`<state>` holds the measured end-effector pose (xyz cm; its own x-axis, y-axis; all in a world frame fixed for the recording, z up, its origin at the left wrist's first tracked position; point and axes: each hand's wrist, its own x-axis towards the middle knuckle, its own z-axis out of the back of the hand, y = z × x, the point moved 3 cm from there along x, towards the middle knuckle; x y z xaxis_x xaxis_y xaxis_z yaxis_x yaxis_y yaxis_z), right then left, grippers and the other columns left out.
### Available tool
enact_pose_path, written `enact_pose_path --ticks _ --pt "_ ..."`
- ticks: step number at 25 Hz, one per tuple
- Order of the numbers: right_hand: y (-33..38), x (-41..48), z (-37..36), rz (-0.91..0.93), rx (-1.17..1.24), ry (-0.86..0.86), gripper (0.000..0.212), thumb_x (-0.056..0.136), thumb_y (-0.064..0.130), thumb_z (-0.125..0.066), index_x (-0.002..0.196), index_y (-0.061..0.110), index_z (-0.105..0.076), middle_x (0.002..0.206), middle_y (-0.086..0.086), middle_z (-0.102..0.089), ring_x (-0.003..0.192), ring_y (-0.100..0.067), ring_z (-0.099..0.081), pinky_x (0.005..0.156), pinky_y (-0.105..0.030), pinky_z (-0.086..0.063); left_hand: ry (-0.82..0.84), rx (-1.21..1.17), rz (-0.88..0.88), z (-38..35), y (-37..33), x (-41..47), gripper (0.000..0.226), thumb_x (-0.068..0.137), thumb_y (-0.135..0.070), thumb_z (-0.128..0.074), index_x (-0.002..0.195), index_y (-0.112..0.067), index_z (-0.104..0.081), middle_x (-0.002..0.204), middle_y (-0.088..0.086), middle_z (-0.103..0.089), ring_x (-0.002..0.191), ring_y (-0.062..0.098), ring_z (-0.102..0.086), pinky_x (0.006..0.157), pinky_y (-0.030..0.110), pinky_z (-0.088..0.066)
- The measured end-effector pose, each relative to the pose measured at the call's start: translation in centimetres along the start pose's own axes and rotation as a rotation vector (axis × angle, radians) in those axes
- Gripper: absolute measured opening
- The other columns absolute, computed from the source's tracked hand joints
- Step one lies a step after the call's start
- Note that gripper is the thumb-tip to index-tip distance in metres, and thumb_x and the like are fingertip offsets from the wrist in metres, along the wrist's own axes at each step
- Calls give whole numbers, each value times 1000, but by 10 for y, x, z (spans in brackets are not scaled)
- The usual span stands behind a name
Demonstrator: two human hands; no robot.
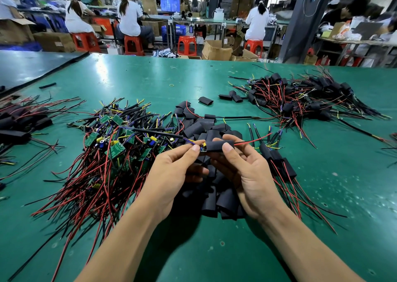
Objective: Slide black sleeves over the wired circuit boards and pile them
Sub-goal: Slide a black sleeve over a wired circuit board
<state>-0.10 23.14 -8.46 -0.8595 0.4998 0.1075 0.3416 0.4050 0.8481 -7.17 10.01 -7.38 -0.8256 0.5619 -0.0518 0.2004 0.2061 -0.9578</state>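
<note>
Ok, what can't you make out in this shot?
Head view only.
The circuit board is mostly inside the black sleeve; only its left end shows.
The loose sleeves pile is partly hidden behind the left hand and right hand.
The sleeved pile at the left edge is cut off by the frame.
Board markings are too small to read.

Bare green table [150,77] lies open at far centre and near right. Tangled wired boards [111,148] block the left, loose sleeves [217,198] the middle, the sleeved pile [305,97] far right.
</note>
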Motion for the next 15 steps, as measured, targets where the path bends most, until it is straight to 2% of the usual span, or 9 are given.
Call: enact_pose_path --ticks 2,5,8,13,15 --pt "-2 0 0 -4 1 22 41 83 15 -67 123 5 -60 112 -15 -74 93 -25 -73 80 -32 -60 2 2 -8 1 0 0 20 95 -17 -61 105 -20 -78 94 6 -75 62 14 -66 55 20 -54" --pt "-5 0 -1 6 -92 15 45 84 23 -67 128 13 -60 113 -15 -74 103 -29 -70 96 -43 -56 -1 -15 -29 2 0 -1 19 91 -15 -65 103 -21 -79 91 6 -73 61 14 -64 55 20 -53" --pt "-9 -1 -4 33 -271 -29 59 83 37 -63 138 17 -53 118 -8 -73 115 -27 -67 107 -51 -47 -43 12 -58 0 1 -1 14 87 -14 -71 96 -20 -80 82 4 -73 59 12 -60 53 20 -50" --pt "-13 -5 -7 45 -339 -3 60 87 37 -60 143 19 -47 125 -3 -71 120 -21 -64 110 -49 -45 -82 24 -84 1 3 -2 10 84 -11 -74 91 -16 -79 81 9 -76 62 13 -64 54 25 -50" --pt "-12 -6 -8 44 -355 12 63 88 37 -59 146 17 -45 124 -2 -71 118 -18 -65 109 -48 -45 -71 13 -78 1 2 -2 7 84 -11 -74 88 -14 -78 73 5 -73 55 11 -62 48 21 -49"
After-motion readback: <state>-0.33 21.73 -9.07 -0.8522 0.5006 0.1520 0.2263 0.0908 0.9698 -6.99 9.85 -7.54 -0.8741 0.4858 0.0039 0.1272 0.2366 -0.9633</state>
